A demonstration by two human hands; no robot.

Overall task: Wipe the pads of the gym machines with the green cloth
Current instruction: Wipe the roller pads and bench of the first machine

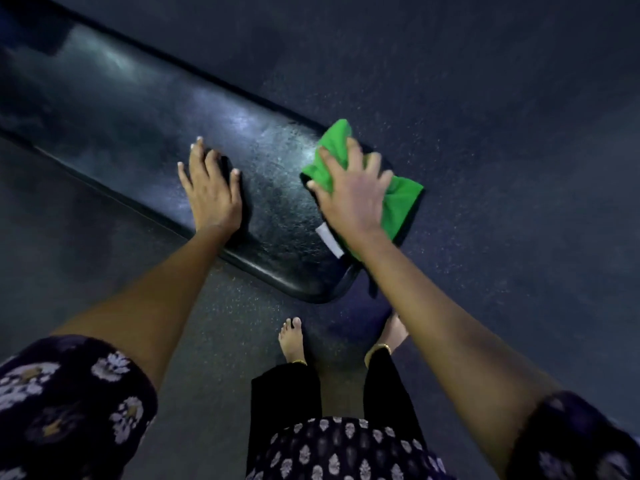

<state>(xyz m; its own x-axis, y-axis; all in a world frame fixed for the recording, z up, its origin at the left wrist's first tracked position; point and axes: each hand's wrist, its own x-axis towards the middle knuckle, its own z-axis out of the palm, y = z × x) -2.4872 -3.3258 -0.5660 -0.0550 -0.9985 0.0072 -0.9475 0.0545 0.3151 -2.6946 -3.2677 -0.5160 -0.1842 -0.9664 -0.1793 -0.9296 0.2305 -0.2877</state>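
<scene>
Two bare hands lie on a long black bench pad (138,109) that runs from the upper left of the view down to a rounded near end close to the person's feet. The right hand (349,195) presses flat on the green cloth (398,202), fingers spread and only slightly bent over the bunched fabric, pressing it down rather than clutching it. The cloth sits at the near end of the pad, on its right edge, with part of it hanging past that edge over the floor (485,98); a small white tag (329,240) (likely the cloth's label) shows just beside the wrist. The left hand (211,188) rests palm down on the pad's surface, fingers straight and splayed, holding nothing, well apart from the cloth. The pad's textured skin shines pale between the two hands. Below, the person's bare left foot (291,339) stands on the dark speckled floor, and the right foot is partly hidden behind the right forearm. Dark sleeves (69,393) with a pale floral print cover the upper arms.
</scene>
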